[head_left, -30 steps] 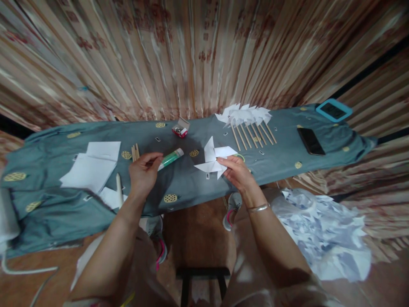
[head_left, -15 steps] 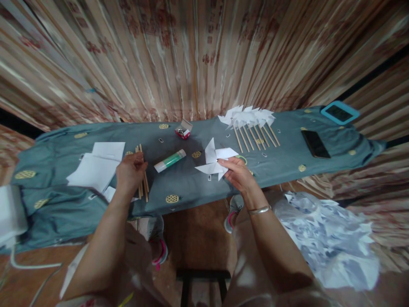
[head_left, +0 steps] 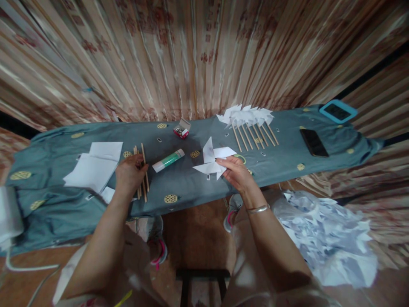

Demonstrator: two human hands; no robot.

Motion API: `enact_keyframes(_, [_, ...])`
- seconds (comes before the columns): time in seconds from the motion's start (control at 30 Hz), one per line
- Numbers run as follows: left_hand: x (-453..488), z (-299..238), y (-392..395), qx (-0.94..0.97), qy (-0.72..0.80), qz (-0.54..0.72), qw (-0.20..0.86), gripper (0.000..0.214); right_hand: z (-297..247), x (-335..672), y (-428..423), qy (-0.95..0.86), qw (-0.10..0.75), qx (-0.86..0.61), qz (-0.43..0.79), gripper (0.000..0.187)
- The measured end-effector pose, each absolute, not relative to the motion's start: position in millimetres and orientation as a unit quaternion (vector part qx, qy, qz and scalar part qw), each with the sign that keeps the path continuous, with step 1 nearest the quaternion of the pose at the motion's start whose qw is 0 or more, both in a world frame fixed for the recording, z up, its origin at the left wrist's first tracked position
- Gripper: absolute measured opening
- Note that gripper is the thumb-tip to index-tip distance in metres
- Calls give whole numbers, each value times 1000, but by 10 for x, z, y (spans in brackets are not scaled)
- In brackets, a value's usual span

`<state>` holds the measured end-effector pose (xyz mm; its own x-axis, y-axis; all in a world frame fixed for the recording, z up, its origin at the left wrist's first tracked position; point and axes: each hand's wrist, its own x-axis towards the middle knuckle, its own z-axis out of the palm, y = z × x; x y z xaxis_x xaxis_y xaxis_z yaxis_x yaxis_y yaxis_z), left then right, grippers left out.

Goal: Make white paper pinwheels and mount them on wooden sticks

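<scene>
My right hand (head_left: 237, 171) pinches a white paper pinwheel (head_left: 209, 157) near its centre, over the middle of the cloth-covered table. Over at the left, my left hand (head_left: 130, 172) is closed on one thin wooden stick (head_left: 143, 154). Several more wooden sticks (head_left: 139, 192) lie under and beside its fingers, partly hidden. White paper sheets (head_left: 92, 170) rest left of that hand. Between my hands lies a glue stick (head_left: 168, 160) with a green label. A small red box (head_left: 181, 129) of shiny little pieces stands open behind it.
Finished pinwheels on sticks (head_left: 252, 123) lie in a row at the back right. Beyond them are a black phone (head_left: 314, 142) and a blue-framed device (head_left: 338, 111). A green-handled ring (head_left: 240, 158) shows behind my right hand. A bag of white paper pieces (head_left: 332, 238) stands below right.
One wooden stick has shifted upward and right, away from the others, at my left fingertips. My right hand keeps its hold on the pinwheel. The view has shifted slightly.
</scene>
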<state>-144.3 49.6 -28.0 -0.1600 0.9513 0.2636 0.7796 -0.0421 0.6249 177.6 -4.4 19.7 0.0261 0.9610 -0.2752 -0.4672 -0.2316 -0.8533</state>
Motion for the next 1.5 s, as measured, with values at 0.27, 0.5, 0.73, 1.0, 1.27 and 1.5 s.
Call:
enact_keyframes(0.27, [-1376,-193,483,595,706,345,169,18,186,1779,-37,-270,555,-453,643,32])
enact_keyframes(0.5, [-1386,-165,459,518,706,423,233,21,186,1762,-33,-286,546,-449,646,34])
enact_keyframes(0.73, [-1182,-41,284,468,624,543,311,20,233,1730,-82,-302,531,-443,656,36])
enact_keyframes(1.0, [-755,129,-141,429,531,554,476,27,276,1602,-330,-337,521,-413,666,28])
enact_keyframes(1.27, [-462,92,-353,353,507,456,641,33,390,1498,-519,-442,476,-404,644,23])
enact_keyframes(1.5, [-345,56,-447,359,475,415,688,22,402,1542,-616,-579,495,-432,482,7])
